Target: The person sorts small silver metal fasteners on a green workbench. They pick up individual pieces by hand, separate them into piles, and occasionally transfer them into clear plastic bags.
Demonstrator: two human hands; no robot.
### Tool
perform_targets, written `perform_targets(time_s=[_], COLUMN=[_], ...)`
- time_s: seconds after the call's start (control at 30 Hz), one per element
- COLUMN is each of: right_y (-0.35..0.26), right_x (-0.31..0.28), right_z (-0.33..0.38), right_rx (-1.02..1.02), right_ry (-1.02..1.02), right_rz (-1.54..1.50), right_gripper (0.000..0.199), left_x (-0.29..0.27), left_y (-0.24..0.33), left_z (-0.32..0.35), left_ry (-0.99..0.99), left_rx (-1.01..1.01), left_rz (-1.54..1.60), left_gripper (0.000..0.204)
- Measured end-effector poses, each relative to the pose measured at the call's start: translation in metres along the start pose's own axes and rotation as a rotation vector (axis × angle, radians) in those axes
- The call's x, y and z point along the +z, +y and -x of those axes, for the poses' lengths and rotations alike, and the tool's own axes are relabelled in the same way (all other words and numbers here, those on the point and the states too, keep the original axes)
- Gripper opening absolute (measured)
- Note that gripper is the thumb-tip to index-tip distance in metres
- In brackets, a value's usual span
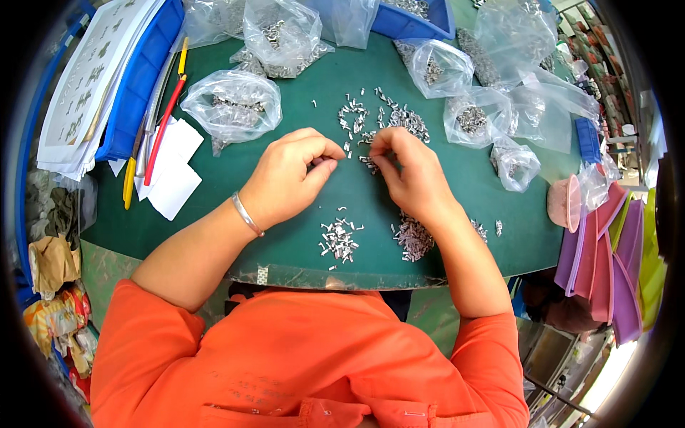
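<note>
Over the green table top [307, 114] my left hand [289, 177], with a metal bangle on its wrist, is closed, thumb and forefinger pinched together. Facing it, my right hand [414, 175] is pinched too, its fingertips above the small scattered silver metal parts [367, 135]. What either pinch holds is too small to make out. Beyond my right hand, a heap of metal parts [407, 123] spreads out. Closer to me lie a loose pile of metal pieces [339, 241] between my forearms and a denser pile [412, 239] partly behind my right forearm.
Clear plastic bags of metal parts [235, 105] [474, 118] ring the far side. At left stand a blue bin [139, 85] with printed sheets, a red pen [164, 132] and white paper slips [175, 167]. A pink cup [564, 203] sits at the right edge, beside hanging purple and pink strips [603, 264].
</note>
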State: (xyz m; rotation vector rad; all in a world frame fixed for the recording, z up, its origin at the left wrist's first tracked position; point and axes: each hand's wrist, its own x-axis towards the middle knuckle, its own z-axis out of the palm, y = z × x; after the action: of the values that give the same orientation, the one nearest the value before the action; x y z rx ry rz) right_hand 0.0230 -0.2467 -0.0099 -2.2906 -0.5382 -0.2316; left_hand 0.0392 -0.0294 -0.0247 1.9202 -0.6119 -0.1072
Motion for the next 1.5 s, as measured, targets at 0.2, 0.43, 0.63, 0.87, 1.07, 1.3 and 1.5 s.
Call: perform_targets(time_s=[0.2,0.43,0.63,0.87,1.07,1.3,1.5], right_y=[-0.001,-0.003,-0.008,-0.006,-0.010,-0.008,0.001], right_x=[-0.002,0.002,0.002,0.004,-0.001,-0.016,-0.015], right_z=[0.004,0.001,0.007,0.003,0.005,0.013,0.020], right_rx=[0.057,0.000,0.021,0.043,0.047,0.254,0.249], right_ry=[0.025,-0.003,0.060,0.001,0.134,0.280,0.280], right_rz=[0.027,0.141,0.064,0.157,-0.025,-0.067,-0.050], right_gripper=[0.018,0.015,0.015,0.013,0.013,0.010,0.007], left_x=[0.004,0.003,0.014,0.013,0.018,0.027,0.035], left_y=[0.004,0.006,0.010,0.010,0.019,0.009,0.003], left_z=[0.001,0.000,-0.001,-0.001,-0.009,-0.036,-0.052], left_ry=[-0.006,0.004,0.020,0.016,-0.045,-0.030,-0.077], left_rx=[-0.028,-0.002,-0.059,-0.063,-0.315,0.300,0.401], left_rz=[0.118,0.071,0.169,0.153,0.421,-0.309,-0.503], left_gripper=[0.015,0.013,0.020,0.020,0.030,0.014,0.012])
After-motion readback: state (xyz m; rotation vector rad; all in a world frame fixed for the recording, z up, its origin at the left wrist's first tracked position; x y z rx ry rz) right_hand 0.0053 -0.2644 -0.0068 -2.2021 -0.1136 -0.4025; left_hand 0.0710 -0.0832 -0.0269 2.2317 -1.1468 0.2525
